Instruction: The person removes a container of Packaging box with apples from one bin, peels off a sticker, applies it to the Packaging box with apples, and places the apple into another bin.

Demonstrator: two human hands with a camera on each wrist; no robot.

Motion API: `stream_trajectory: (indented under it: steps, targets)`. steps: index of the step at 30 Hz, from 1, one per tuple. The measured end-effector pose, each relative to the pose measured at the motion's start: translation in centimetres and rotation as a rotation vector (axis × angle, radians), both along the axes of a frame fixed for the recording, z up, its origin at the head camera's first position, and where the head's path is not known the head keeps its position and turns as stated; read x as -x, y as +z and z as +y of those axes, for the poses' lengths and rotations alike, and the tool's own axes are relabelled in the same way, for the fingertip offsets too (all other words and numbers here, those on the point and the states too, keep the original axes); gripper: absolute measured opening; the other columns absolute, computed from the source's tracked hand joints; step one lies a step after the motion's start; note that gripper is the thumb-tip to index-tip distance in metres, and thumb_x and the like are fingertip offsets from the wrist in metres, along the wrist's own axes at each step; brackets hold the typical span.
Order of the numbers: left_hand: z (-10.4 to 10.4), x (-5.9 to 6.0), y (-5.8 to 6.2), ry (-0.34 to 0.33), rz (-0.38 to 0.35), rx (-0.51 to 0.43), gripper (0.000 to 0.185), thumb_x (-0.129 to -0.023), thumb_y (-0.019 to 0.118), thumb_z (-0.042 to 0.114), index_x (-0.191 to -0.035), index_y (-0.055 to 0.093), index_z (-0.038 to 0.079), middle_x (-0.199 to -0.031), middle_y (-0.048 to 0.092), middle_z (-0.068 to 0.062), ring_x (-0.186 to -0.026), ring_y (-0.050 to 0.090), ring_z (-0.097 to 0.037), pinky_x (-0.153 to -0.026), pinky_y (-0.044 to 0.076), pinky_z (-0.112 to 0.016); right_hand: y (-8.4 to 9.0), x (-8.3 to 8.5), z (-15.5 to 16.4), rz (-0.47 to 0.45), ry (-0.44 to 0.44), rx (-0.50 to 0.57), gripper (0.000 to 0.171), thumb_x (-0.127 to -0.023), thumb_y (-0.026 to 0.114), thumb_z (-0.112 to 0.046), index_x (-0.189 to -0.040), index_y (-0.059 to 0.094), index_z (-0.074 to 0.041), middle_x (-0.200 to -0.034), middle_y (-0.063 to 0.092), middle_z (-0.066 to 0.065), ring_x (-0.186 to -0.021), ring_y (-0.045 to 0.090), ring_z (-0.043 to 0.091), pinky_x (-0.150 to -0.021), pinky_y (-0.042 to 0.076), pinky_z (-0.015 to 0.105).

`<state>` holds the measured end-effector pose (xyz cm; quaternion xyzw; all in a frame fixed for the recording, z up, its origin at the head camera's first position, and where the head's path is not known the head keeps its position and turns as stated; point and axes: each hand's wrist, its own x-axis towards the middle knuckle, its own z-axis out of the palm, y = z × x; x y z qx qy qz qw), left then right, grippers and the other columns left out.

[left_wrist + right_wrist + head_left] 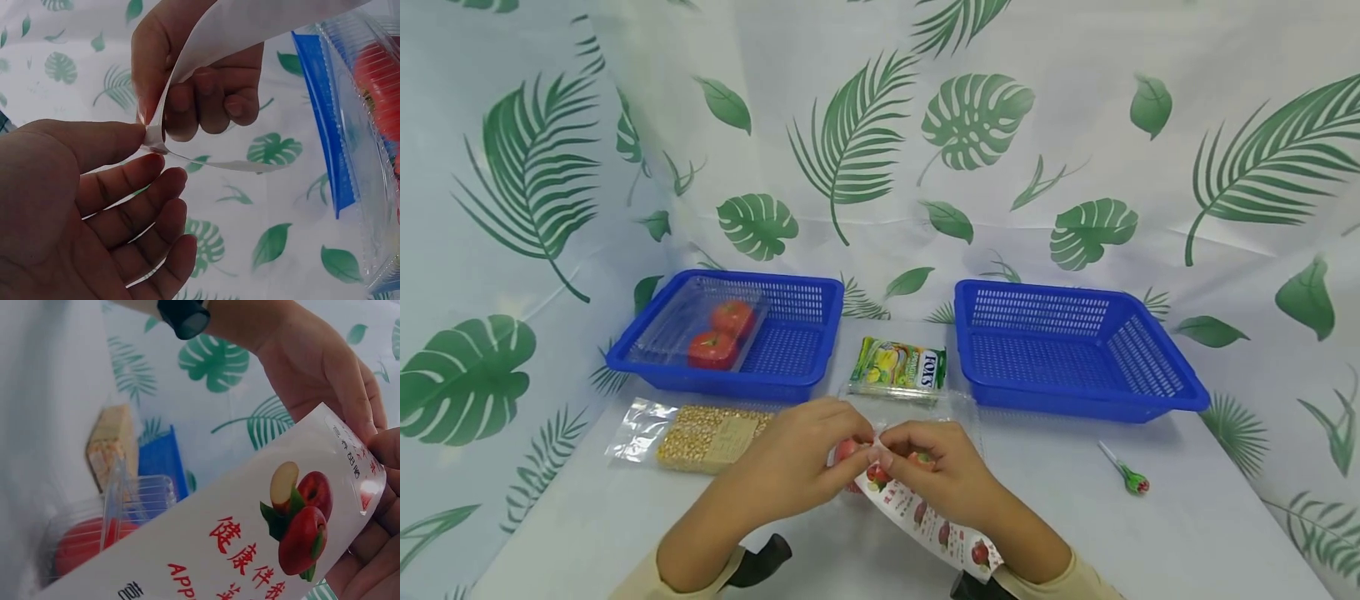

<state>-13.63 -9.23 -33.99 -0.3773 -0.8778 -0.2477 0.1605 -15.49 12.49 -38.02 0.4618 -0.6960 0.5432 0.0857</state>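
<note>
Both hands meet at the middle of the table over a clear plastic box (958, 410) with red fruit (847, 451) inside. Between them runs a long white label strip (925, 521) printed with red apples (300, 522) and red writing. My left hand (867, 447) pinches the strip's end between thumb and forefinger (152, 139). My right hand (889, 452) grips the strip just beside that, fingers curled round it (206, 94). The strip's free part trails toward my right wrist. The clear box (369, 150) lies close under the hands.
A blue basket (730, 382) at the back left holds a clear box of two tomatoes (718, 333). Another blue basket (1075, 405) stands back right. A Fox's candy packet (898, 367), a bag of grain (707, 439) and a small lollipop (1126, 473) lie on the table.
</note>
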Motion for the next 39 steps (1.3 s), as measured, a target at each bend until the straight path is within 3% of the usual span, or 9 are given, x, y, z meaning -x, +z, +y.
stream_trajectory:
  steps: [7, 17, 20, 27, 30, 33, 39]
  targets:
    - [-0.3, -0.1, 0.3, 0.000, -0.032, 0.008, 0.007, -0.093, 0.067, 0.026, -0.095, 0.070, 0.021, -0.090, 0.063, 0.014, -0.085, 0.056, -0.001, -0.076, 0.050, -0.023, -0.2, -0.1, 0.0, -0.003, -0.020, -0.022, 0.019, -0.090, 0.063, 0.005, -0.102, 0.070, -0.008, -0.080, 0.068, -0.003, -0.070, 0.062, 0.010, -0.062, 0.054, 0.029]
    - [-2.1, 0.1, 1.1, 0.010, -0.042, -0.009, 0.003, -0.093, 0.068, 0.019, -0.095, 0.070, 0.019, -0.087, 0.061, 0.015, -0.080, 0.056, -0.001, -0.072, 0.051, -0.023, -0.3, 0.0, -0.2, -0.016, -0.017, -0.011, 0.018, -0.089, 0.064, 0.006, -0.101, 0.070, -0.006, -0.083, 0.070, -0.001, -0.071, 0.063, 0.011, -0.057, 0.055, 0.031]
    - [-2.9, 0.2, 1.4, 0.010, -0.032, -0.019, 0.003, -0.093, 0.067, 0.018, -0.094, 0.069, 0.019, -0.086, 0.060, 0.016, -0.078, 0.054, -0.001, -0.070, 0.051, -0.022, -0.3, 0.0, -0.3, -0.059, 0.012, -0.012, 0.019, -0.091, 0.062, 0.006, -0.106, 0.068, -0.004, -0.088, 0.070, 0.003, -0.073, 0.064, 0.013, -0.060, 0.056, 0.032]
    - [-4.4, -0.3, 2.4, 0.019, -0.050, -0.034, 0.005, -0.094, 0.065, 0.016, -0.094, 0.068, 0.020, -0.086, 0.061, 0.016, -0.077, 0.055, -0.001, -0.069, 0.052, -0.023, -0.4, -0.3, -0.6, -0.284, 0.087, -0.070, 0.025, -0.097, 0.056, -0.002, -0.121, 0.062, -0.002, -0.110, 0.068, 0.008, -0.086, 0.065, 0.018, -0.071, 0.057, 0.034]
    - [-5.1, -0.6, 2.8, 0.038, -0.065, -0.048, 0.005, -0.093, 0.066, 0.015, -0.093, 0.068, 0.020, -0.086, 0.061, 0.018, -0.076, 0.055, -0.001, -0.068, 0.052, -0.023, -0.8, -0.3, -1.0, -0.365, 0.098, -0.106, 0.027, -0.099, 0.055, -0.004, -0.124, 0.061, -0.004, -0.115, 0.066, 0.007, -0.091, 0.065, 0.019, -0.076, 0.056, 0.034]
    - [-5.9, -0.9, 3.2, 0.041, -0.069, -0.083, 0.009, -0.091, 0.068, 0.012, -0.092, 0.067, 0.021, -0.087, 0.060, 0.019, -0.077, 0.055, 0.000, -0.069, 0.053, -0.023, -1.3, -0.5, -1.5, -0.376, 0.096, -0.171, 0.025, -0.098, 0.055, -0.005, -0.122, 0.062, -0.008, -0.110, 0.067, 0.003, -0.093, 0.065, 0.016, -0.078, 0.056, 0.033]
    - [-7.7, -1.3, 3.9, 0.031, 0.009, -0.132, 0.018, -0.087, 0.068, 0.004, -0.091, 0.065, 0.021, -0.087, 0.060, 0.018, -0.080, 0.058, -0.002, -0.071, 0.055, -0.028, -1.9, -1.1, -3.2, -0.227, 0.107, -0.442, 0.027, -0.099, 0.056, -0.007, -0.124, 0.062, -0.015, -0.103, 0.064, -0.012, -0.092, 0.059, 0.002, -0.081, 0.052, 0.022]
